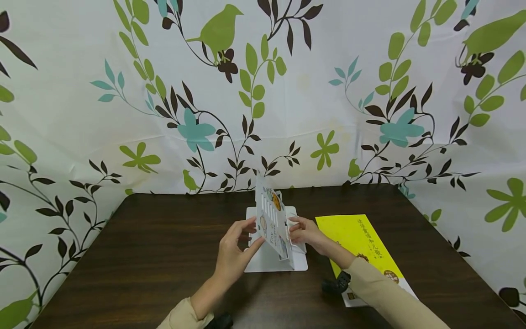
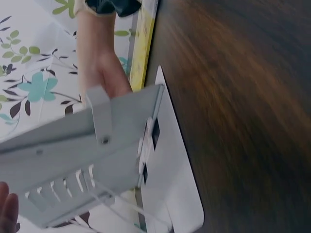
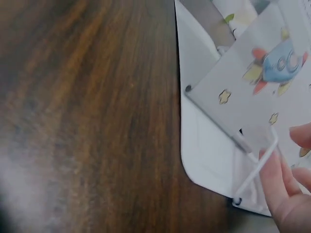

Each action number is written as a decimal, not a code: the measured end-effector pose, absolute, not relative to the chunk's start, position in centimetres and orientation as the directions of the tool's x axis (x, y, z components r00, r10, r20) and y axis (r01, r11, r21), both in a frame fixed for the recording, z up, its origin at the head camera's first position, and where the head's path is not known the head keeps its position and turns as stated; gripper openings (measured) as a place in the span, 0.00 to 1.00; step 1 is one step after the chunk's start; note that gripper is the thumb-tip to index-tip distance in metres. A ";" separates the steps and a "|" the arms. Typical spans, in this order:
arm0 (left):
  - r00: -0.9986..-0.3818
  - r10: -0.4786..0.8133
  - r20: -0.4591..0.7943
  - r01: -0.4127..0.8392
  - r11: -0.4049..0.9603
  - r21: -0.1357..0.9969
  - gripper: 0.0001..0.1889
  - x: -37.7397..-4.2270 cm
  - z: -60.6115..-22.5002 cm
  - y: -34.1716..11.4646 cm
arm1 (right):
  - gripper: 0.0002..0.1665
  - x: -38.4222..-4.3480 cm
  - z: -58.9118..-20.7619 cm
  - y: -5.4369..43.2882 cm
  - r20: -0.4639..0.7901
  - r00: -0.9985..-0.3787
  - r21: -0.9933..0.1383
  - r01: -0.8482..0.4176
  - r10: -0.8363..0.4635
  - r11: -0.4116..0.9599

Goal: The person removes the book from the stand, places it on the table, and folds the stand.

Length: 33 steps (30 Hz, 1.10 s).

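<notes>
A white metal book stand [image 1: 276,219] with cartoon prints stands tilted up on its flat white base plate [image 1: 263,260]. My left hand [image 1: 234,251] holds the panel's left edge, thumb toward the front; only fingertips [image 2: 8,213] show in the left wrist view. The grey back of the book stand [image 2: 63,145], with a row of slots, fills that view. On the other side my right hand [image 1: 306,233] grips near the panel's lower edge. In the right wrist view its fingers [image 3: 274,182] are at a thin white wire arm [image 3: 255,170], beside the printed panel.
A yellow book [image 1: 349,228] lies on the dark wooden table [image 1: 164,256], partly under the right forearm. A black device [image 1: 337,283] sits at the right wrist. Behind the table hangs a white cloth [image 1: 304,114] printed with leaves and birds.
</notes>
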State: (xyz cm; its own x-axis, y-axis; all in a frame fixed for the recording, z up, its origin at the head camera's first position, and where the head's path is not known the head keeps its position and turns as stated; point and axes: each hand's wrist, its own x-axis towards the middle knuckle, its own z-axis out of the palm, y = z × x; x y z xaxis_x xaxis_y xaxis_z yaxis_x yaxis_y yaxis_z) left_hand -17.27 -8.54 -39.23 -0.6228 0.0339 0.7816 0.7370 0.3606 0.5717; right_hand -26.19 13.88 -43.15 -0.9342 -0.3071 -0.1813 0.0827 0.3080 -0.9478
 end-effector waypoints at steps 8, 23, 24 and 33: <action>-0.760 0.153 0.632 0.625 0.441 0.645 0.25 -18.1 -39.8 -12.3 | 0.33 -24.4 -41.4 13.9 -0.063 -0.965 -0.903 -0.054 -0.256 0.427; -0.897 0.388 0.212 0.412 0.558 0.720 0.22 -22.4 -43.2 -15.9 | 0.35 -21.1 -40.9 11.6 0.287 -0.819 -0.849 -0.458 -0.497 0.264; -0.894 0.395 0.210 0.414 0.553 0.723 0.21 -22.6 -43.3 -15.8 | 0.35 -21.1 -40.9 11.5 0.299 -0.819 -0.843 -0.467 -0.490 0.267; -0.864 0.468 0.186 0.451 0.556 0.698 0.13 -23.5 -43.6 -14.4 | 0.40 -21.6 -41.3 10.9 0.364 -0.792 -0.772 -0.551 -0.491 0.316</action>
